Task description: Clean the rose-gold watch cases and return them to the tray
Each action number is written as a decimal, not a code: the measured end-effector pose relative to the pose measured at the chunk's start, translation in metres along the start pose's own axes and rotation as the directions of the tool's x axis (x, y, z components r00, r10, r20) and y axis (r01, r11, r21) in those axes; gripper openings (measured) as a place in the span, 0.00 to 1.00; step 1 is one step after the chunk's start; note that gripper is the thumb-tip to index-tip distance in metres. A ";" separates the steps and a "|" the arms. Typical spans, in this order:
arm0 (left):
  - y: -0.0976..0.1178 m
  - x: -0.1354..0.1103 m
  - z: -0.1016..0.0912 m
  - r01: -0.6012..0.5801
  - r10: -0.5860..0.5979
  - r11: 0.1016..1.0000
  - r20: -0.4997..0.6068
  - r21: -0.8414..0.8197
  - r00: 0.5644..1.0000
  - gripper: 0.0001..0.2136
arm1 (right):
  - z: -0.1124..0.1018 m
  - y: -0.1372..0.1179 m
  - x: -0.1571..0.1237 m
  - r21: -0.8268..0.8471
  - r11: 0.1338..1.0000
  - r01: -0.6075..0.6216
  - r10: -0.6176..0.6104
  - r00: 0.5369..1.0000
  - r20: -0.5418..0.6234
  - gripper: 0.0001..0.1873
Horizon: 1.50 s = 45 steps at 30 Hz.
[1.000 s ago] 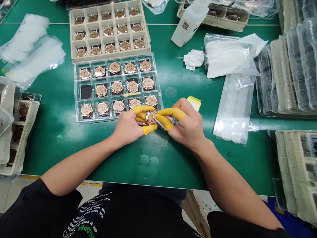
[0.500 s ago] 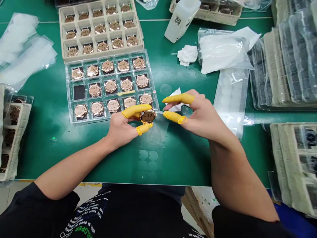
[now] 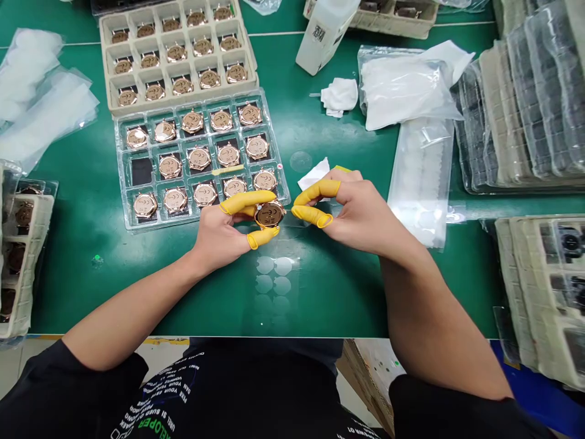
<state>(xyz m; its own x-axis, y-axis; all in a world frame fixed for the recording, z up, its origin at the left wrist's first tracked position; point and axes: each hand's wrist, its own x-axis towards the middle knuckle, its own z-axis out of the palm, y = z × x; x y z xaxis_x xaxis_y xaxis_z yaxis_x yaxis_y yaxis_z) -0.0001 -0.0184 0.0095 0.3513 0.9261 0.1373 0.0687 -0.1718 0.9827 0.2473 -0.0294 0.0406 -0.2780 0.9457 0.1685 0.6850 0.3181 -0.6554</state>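
Note:
My left hand [image 3: 223, 230] wears yellow finger cots and pinches a round rose-gold watch case [image 3: 269, 214] between thumb and forefinger, just above the green mat. My right hand [image 3: 361, 213], also in yellow cots, has thumb and forefinger pinched together right beside the case; what they hold is too small to see. Close behind lies a clear tray [image 3: 122, 183] of similar watch cases, with one pocket empty. A clear film sheet with round stickers [image 3: 273, 274] lies on the mat below my hands.
A beige tray [image 3: 106, 91] of more cases sits behind the clear one. A white bottle [image 3: 320, 36], a white wipe [image 3: 339, 96] and plastic bags [image 3: 411, 85] lie at the back right. Stacked trays [image 3: 525, 116] line the right and left edges.
My right hand drew away from the watch case with its fingers spread, then came back and pinched shut beside it. The left hand kept hold of the case.

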 end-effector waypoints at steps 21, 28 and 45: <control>0.002 0.006 0.005 0.297 -0.286 0.944 0.091 -0.141 0.954 0.27 | 0.056 -0.030 -0.005 0.645 0.692 -0.325 0.429 0.903 -0.005 0.15; 0.002 0.006 0.006 0.282 -0.272 0.950 0.083 -0.136 0.959 0.26 | 0.059 -0.030 -0.007 0.663 0.678 -0.317 0.465 0.884 -0.053 0.12; -0.001 0.006 0.006 0.257 -0.245 0.956 0.095 -0.144 0.965 0.26 | 0.058 -0.038 -0.004 0.623 0.713 -0.321 0.455 0.888 -0.062 0.16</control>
<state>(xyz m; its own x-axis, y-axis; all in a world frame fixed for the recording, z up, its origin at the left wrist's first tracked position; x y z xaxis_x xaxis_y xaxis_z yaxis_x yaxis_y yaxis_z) 0.0071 -0.0149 0.0088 0.4111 0.9036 -0.1205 0.0219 0.1224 0.9922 0.1830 -0.0496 0.0219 0.1065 0.9890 -0.1028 0.1577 -0.1189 -0.9803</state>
